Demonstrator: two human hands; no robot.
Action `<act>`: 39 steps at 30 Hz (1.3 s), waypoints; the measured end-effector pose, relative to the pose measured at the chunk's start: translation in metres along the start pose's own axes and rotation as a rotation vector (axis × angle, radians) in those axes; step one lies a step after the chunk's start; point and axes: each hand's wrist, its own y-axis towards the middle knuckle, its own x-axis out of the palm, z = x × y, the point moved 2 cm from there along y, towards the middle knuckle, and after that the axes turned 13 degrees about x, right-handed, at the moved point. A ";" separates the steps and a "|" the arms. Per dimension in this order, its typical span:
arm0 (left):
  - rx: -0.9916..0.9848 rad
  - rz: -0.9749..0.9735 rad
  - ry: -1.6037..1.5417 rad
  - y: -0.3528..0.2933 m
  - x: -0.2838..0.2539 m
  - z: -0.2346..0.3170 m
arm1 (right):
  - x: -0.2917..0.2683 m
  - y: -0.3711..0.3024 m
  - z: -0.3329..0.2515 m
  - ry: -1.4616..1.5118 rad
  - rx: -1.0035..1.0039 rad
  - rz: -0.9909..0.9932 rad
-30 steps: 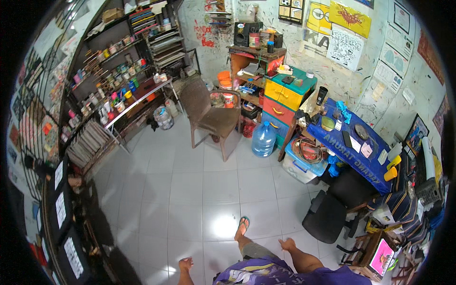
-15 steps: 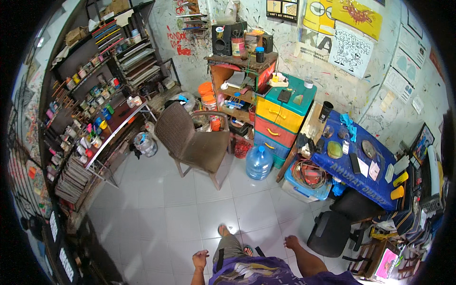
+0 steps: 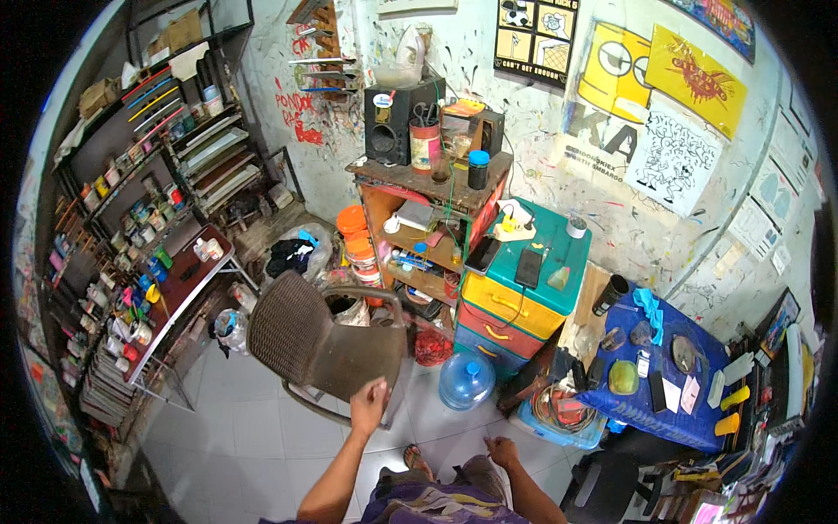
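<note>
My left hand (image 3: 370, 407) is raised in front of the brown wicker-backed chair (image 3: 349, 362), overlapping its seat edge in the head view; I cannot tell if it touches. Its fingers curl in, and nothing shows in them. Lower and to the right, my right hand (image 3: 501, 451) hangs with fingers loosely apart, holding nothing. The large blue water bottle (image 3: 467, 382) stands on the floor just beyond it. Behind the bottle rises a drawer unit (image 3: 515, 301) with a green top and coloured drawers, with a dark phone (image 3: 528, 269) lying on it.
A wooden cabinet (image 3: 436, 188) bears a speaker (image 3: 393, 127) and jars. At the right is a blue-covered table (image 3: 559, 400) above a lidded plastic box (image 3: 546, 432) with coiled hoses. Paint-jar shelves and a low table (image 3: 188, 278) line the left. A black chair (image 3: 598, 489) stands lower right.
I have come closer to the chair, water bottle and drawers, which now look larger. My left hand has risen toward the chair; my right hand has swung inward.
</note>
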 end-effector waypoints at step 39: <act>0.670 -0.103 -0.296 0.463 0.218 0.101 | -0.524 0.207 -0.650 0.182 -0.904 0.555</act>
